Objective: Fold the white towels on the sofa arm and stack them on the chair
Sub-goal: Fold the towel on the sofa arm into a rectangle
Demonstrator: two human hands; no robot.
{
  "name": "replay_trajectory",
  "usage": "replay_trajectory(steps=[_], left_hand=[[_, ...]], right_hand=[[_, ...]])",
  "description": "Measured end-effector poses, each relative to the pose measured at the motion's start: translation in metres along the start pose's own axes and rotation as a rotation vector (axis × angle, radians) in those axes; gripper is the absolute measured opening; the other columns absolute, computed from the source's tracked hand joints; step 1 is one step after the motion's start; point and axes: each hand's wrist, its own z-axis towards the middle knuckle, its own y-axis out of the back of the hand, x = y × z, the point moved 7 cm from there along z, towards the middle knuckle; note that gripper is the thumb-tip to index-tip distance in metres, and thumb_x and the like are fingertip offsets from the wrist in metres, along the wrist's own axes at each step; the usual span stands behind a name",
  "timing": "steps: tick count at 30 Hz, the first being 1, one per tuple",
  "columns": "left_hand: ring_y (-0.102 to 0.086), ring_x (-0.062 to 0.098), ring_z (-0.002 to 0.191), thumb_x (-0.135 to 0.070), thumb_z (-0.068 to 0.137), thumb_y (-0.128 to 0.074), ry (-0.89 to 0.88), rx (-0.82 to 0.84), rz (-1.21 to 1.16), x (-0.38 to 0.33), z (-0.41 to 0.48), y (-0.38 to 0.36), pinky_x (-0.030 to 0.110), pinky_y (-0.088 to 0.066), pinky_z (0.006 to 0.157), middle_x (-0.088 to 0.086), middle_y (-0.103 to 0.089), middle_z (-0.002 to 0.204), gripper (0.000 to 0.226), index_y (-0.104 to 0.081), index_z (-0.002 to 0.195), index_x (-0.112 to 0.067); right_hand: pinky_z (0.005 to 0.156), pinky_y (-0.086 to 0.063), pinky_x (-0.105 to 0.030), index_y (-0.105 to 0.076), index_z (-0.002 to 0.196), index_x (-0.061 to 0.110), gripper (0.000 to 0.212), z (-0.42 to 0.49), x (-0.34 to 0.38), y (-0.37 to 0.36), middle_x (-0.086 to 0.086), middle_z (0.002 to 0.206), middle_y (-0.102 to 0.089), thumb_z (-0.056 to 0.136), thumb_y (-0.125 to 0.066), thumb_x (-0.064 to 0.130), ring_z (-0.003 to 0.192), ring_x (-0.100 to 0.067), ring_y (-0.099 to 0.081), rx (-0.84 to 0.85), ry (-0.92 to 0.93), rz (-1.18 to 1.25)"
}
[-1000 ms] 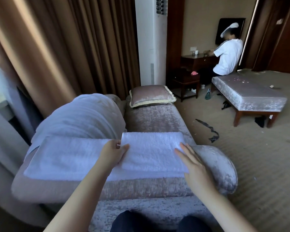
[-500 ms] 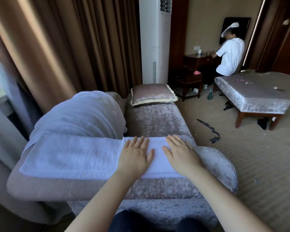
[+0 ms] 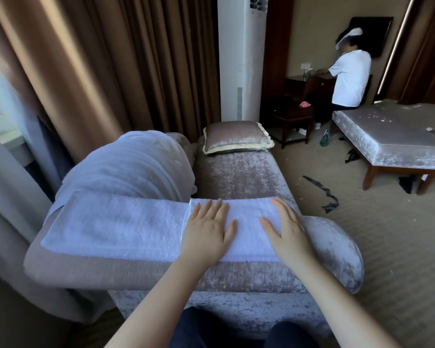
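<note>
A long white towel [image 3: 116, 222] lies flat along the padded sofa arm [image 3: 236, 275], its right end folded back over itself into a double layer. My left hand [image 3: 207, 229] presses flat on the left part of that folded layer, fingers straight. My right hand [image 3: 285, 227] lies flat on its right part, near the towel's right edge. A heap of more white towels [image 3: 133, 169] is draped over the sofa back behind the arm. The chair is not in view.
The sofa seat [image 3: 241, 177] runs away from me with a cushion [image 3: 236, 136] at its far end. Brown curtains hang at the left. A velvet bench [image 3: 397, 139] stands on the carpet at the right, a person beyond it at a desk.
One second ago my left hand held the folded flap's edge and my right touched its right side. Both hands then came down flat on the folded layer and have spread slightly apart.
</note>
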Motion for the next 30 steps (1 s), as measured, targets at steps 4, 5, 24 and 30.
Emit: replay_trajectory(steps=[4, 5, 24, 30], left_hand=[[-0.046, 0.026, 0.135, -0.049, 0.096, -0.020, -0.022, -0.018, -0.031, 0.003, -0.006, 0.005, 0.043, -0.024, 0.116, 0.006, -0.055, 0.140, 0.065, -0.058, 0.133, -0.012], [-0.051, 0.028, 0.130, -0.046, 0.097, -0.025, -0.024, -0.039, -0.019, 0.003, -0.008, 0.007, 0.047, -0.031, 0.112, 0.008, -0.060, 0.134, 0.060, -0.063, 0.128, -0.011], [-0.048, 0.039, 0.109, -0.026, 0.097, -0.050, 0.760, -0.085, 0.226, 0.266, -0.119, 0.118, 0.047, -0.043, 0.079, 0.019, -0.054, 0.118, 0.035, -0.054, 0.120, 0.000], [-0.048, 0.030, 0.091, -0.029, 0.095, -0.052, 0.848, -0.137, -0.038, 0.284, -0.123, 0.112, 0.038, -0.039, 0.075, 0.012, -0.052, 0.100, 0.028, -0.057, 0.099, -0.002]], right_hand=[[0.107, -0.037, -0.039, -0.036, 0.147, 0.019, 0.062, -0.021, -0.025, 0.014, -0.004, 0.147, -0.043, 0.094, -0.044, 0.050, 0.135, -0.023, -0.037, -0.043, -0.216, -0.037], [0.105, -0.038, -0.038, -0.039, 0.145, 0.019, 0.060, -0.024, -0.027, 0.018, -0.004, 0.143, -0.047, 0.093, -0.045, 0.050, 0.134, -0.023, -0.038, -0.051, -0.230, -0.042], [0.096, -0.044, -0.039, -0.071, 0.107, 0.005, 0.046, 0.001, 0.135, -0.100, -0.009, 0.114, -0.069, 0.086, -0.039, 0.031, 0.106, -0.027, -0.066, -0.051, 0.495, -0.393], [0.102, -0.033, -0.038, -0.068, 0.118, 0.009, 0.053, -0.002, 0.126, -0.112, -0.007, 0.124, -0.067, 0.100, -0.024, 0.033, 0.112, -0.024, -0.064, -0.044, 0.460, -0.464]])
